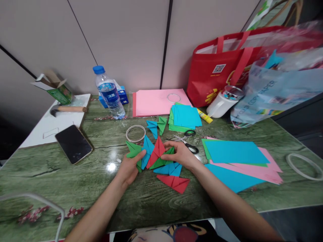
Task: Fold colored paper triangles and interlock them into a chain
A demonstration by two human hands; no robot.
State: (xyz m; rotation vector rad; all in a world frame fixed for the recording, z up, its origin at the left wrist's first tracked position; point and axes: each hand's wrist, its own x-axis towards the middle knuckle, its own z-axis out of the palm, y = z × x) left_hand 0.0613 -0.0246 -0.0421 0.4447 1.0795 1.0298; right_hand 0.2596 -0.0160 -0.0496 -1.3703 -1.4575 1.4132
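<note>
Folded paper pieces in green, blue and red sit side by side in a curved row in front of me. My left hand (130, 166) grips the row's left end, with its thumb on the blue folded piece (147, 152) next to a green folded piece (134, 149). The fingers of my right hand (180, 153) pinch a green folded piece (161, 162) just right of the upright red folded piece (157, 150). Nearer me lie a blue folded piece (168, 168) and a red folded piece (174, 182). Whether all pieces are joined cannot be seen.
Behind my hands are a tape roll (135, 133), two small folded pieces, black-handled scissors (188, 139) and stacked blue sheets (188, 116). Loose coloured paper (237, 151) lies right. A phone (73, 144), hammer (68, 109), bottle (110, 95), white mug (220, 103) and red bag (204, 74) stand around.
</note>
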